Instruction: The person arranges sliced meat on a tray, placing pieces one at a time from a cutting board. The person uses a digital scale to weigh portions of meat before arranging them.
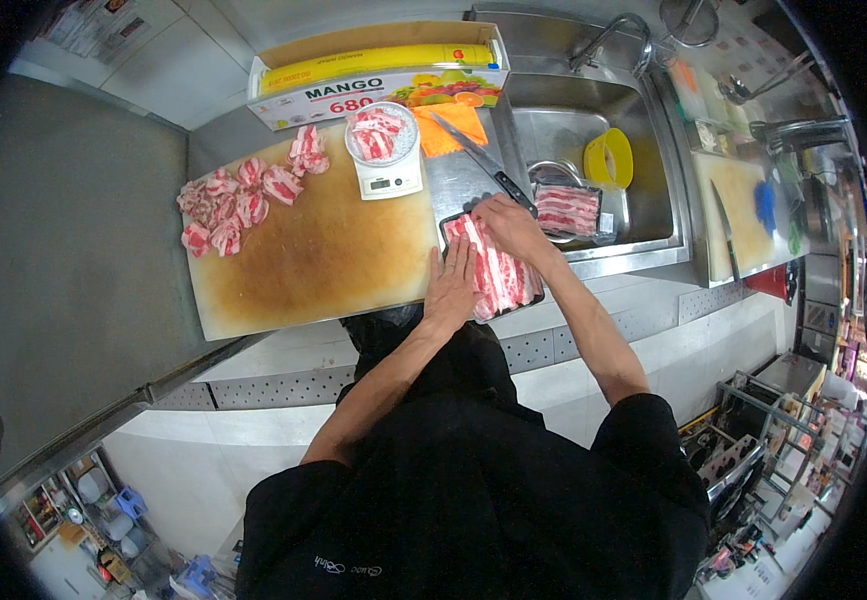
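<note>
A black tray (540, 296) of long, thin pork belly slices (502, 278) lies at the counter's front edge, right of the cutting board. My left hand (450, 290) rests on the left side of the slices, fingers stretched out. At the tray's far end, my right hand (509, 225) has its fingers curled down on the meat; its fingertips are partly hidden. On the board (323, 260) sit several small heaps of sliced meat (233, 208). A white digital scale (390, 179) at the board's far right bears a dish with one meat portion (377, 130).
A black-handled knife (483, 163) lies beyond the tray, beside an orange cloth (453, 126). Behind stands a long box with a yellow roll (378, 65). The sink (658, 195) at right holds packed meat slices (567, 209) and a yellow bowl (608, 158). Farther right lies another knife (726, 230).
</note>
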Demonstrator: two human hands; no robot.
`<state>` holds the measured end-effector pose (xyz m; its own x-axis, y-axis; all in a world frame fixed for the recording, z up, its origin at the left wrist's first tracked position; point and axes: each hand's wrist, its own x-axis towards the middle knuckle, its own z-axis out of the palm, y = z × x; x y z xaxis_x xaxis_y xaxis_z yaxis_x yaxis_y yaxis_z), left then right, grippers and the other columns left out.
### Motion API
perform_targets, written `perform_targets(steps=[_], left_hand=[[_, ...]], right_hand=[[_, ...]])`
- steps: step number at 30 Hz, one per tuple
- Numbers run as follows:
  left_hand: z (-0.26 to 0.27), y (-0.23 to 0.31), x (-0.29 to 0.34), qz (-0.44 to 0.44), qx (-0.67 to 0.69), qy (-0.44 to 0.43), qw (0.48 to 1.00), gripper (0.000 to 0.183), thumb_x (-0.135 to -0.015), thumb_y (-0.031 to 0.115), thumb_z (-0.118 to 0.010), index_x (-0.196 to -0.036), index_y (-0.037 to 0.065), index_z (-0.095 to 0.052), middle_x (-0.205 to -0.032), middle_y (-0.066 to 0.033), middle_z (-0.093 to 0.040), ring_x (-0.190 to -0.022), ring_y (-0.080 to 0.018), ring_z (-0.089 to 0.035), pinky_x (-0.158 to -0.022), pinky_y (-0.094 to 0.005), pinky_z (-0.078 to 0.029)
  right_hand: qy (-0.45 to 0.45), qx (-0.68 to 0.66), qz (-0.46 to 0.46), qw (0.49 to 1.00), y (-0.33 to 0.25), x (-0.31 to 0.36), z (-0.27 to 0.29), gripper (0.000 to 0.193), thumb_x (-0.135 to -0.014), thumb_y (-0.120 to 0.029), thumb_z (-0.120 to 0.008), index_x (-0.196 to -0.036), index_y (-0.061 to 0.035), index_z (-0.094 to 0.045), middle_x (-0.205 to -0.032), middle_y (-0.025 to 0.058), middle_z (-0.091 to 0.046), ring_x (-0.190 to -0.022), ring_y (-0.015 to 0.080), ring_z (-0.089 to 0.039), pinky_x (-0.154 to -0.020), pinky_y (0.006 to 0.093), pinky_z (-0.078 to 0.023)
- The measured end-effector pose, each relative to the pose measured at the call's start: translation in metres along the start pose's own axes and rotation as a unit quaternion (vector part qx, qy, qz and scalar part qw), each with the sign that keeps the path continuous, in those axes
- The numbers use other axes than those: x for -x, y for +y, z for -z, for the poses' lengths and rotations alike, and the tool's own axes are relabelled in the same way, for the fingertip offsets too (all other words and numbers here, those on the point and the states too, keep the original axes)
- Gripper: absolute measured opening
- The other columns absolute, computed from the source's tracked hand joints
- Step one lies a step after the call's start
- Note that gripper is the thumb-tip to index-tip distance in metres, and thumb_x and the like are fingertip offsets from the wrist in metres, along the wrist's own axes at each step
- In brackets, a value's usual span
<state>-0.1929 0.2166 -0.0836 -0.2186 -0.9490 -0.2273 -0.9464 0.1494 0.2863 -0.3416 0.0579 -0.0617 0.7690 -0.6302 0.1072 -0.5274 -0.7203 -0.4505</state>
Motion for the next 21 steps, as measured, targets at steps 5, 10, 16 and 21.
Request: perform_targets(steps=[5,10,16,21], left_hand=[[0.001,0.0,0.001,-0.001,0.003,0.015,1.0,0.1,-0.092,0.048,-0.07,-0.165,-0.001,-0.022,-0.174,-0.0206,-0.015,-0.163,-0.0338,-0.011,-0.128,-0.0613,-0.01],[-0.004,-0.001,0.001,0.003,0.012,0.021,1.0,0.099,-0.092,0.045,-0.071,-0.165,-0.001,-0.022,-0.174,-0.0206,-0.015,-0.163,-0.0337,-0.011,-0.128,-0.0615,-0.01],[0.043,-0.033,-0.013,-0.001,0.217,0.049,0.975,0.057,-0.094,0.019,-0.068,-0.146,0.001,-0.055,-0.153,-0.0232,-0.051,-0.144,-0.0363,-0.047,-0.122,-0.0502,-0.034],[0.144,-0.145,-0.079,0.169,0.294,0.27,0.901,0.03,-0.091,0.016,-0.071,-0.119,0.006,-0.072,-0.122,-0.0182,-0.072,-0.111,-0.0367,-0.07,-0.099,-0.0472,-0.054]], right_hand=[[-0.076,-0.016,0.008,0.997,0.019,-0.009,0.013,0.015,-0.083,-0.012,-0.072,-0.096,-0.0033,-0.07,-0.104,0.0121,-0.068,-0.11,0.0352,-0.062,-0.094,0.0474,-0.053],[-0.134,-0.092,-0.024,0.986,-0.002,0.012,0.064,0.017,-0.089,-0.015,-0.071,-0.101,-0.0032,-0.066,-0.098,0.0171,-0.068,-0.1,0.0395,-0.066,-0.086,0.0501,-0.051],[-0.098,-0.185,-0.179,0.961,-0.038,0.047,0.102,0.018,-0.096,-0.018,-0.072,-0.108,-0.0046,-0.068,-0.085,0.0157,-0.067,-0.073,0.0298,-0.062,-0.072,0.0388,-0.05],[0.068,-0.32,-0.265,0.907,-0.05,0.071,0.078,0.017,-0.097,-0.016,-0.073,-0.103,-0.0005,-0.069,-0.086,0.0054,-0.069,-0.079,0.0128,-0.059,-0.073,0.0314,-0.048]])
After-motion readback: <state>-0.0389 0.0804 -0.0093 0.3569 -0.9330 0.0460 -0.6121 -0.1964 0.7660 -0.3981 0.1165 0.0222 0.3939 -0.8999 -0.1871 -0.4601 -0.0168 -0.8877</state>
